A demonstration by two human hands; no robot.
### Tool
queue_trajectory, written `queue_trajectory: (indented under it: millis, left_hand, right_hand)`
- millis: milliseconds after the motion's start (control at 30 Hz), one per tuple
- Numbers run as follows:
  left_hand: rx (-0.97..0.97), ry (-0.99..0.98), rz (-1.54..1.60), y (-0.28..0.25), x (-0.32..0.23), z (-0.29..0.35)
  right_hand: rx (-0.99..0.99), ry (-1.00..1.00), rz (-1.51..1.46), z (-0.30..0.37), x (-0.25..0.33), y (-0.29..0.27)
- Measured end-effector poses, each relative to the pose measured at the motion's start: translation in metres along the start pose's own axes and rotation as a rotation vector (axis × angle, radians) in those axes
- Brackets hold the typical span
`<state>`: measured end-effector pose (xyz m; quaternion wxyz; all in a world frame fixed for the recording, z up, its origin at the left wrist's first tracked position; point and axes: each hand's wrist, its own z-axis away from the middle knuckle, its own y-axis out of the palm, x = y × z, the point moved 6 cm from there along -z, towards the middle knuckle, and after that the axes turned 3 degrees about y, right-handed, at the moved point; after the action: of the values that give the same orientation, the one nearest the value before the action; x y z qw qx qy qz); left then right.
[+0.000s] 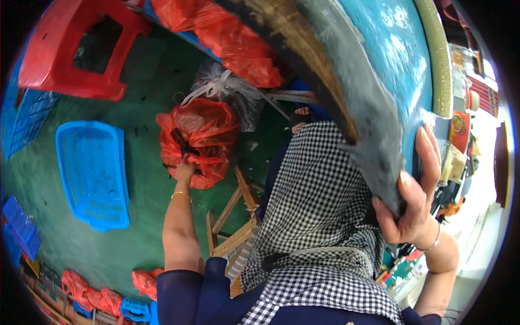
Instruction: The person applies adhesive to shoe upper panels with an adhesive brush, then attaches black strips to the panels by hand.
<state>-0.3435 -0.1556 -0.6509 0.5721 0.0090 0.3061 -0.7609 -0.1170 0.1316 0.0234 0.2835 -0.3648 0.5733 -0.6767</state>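
Reaching down, left hand (pixel 184 170), fingers closed on the knotted top of a crumpled red plastic bag (pixel 197 142) on the green floor (pixel 143 227). Right hand (pixel 414 192), fingers curled over the grey rim of a large blue tub (pixel 390 70). Blue plastic basket (pixel 92 173) lying near the bag.

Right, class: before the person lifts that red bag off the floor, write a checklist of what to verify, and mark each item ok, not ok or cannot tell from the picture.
1. Left hand grips the red plastic bag at its top: ok.
2. Bag closed so nothing spills: cannot tell; dark material shows at the opening.
3. Right hand free to help: not ok, it holds the edge of the large grey tub.
4. Floor beside the bag free: not ok; a blue basket and a wooden stool lie close.
5. Bag's weight: cannot tell.
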Motion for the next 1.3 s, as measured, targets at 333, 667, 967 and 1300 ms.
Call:
queue_trajectory:
  millis: [333, 667, 967, 1300]
  left_hand:
    - [-0.022, 0.414, -0.499, 0.064, 0.056, -0.057]
    - [-0.091, -0.183, 0.780, 0.036, 0.005, 0.019]
    - [0.308, 0.062, 1.230, 0.014, -0.084, 0.135]
    - [0.383, 0.271, 1.352, -0.131, -0.174, 0.259]
  right_hand:
    - [-0.049, 0.035, 0.034, 0.026, -0.002, -0.011]
    - [-0.039, -0.002, -0.009, 0.010, -0.002, -0.002]
    - [-0.085, -0.059, -0.017, -0.015, 0.011, -0.007]
    - [-0.277, -0.110, -0.074, -0.019, 0.016, -0.001]
